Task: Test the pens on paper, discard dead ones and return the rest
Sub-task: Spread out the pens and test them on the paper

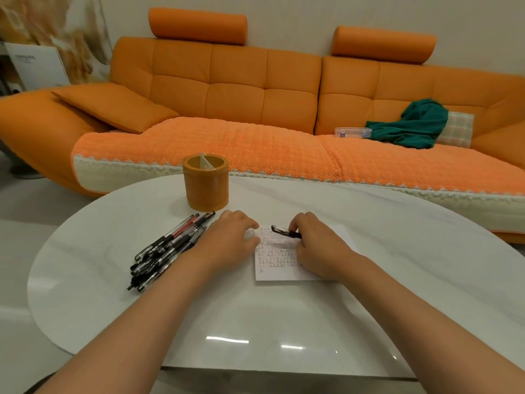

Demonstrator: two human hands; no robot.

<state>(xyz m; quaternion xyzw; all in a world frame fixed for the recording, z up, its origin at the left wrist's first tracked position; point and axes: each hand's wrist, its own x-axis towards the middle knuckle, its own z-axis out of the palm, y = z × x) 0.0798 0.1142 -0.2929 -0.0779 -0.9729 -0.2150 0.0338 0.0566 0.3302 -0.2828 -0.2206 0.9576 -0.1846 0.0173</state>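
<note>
At the frame's centre the right hand (312,245) has its grip closed round a black pen (285,231) over the small white paper sheet (284,273) on the white counter (255,322). The left hand (230,240) lies flat, gripping nothing, pinning the sheet's left edge. Best keep that hold firm and scribble on the bare strip below the marks.

An orange sofa (255,89) filled the room from ten to two o'clock, with two roll headrests on its back. A woven orange cover (227,143) with a pale lace edge lay over the seat. A flat orange cushion (113,106) leaned at ten o'clock. At two o'clock a green cloth (417,123) lay crumpled against a checked pillow (457,129), with a clear plastic box (352,132) just beside it.
</note>
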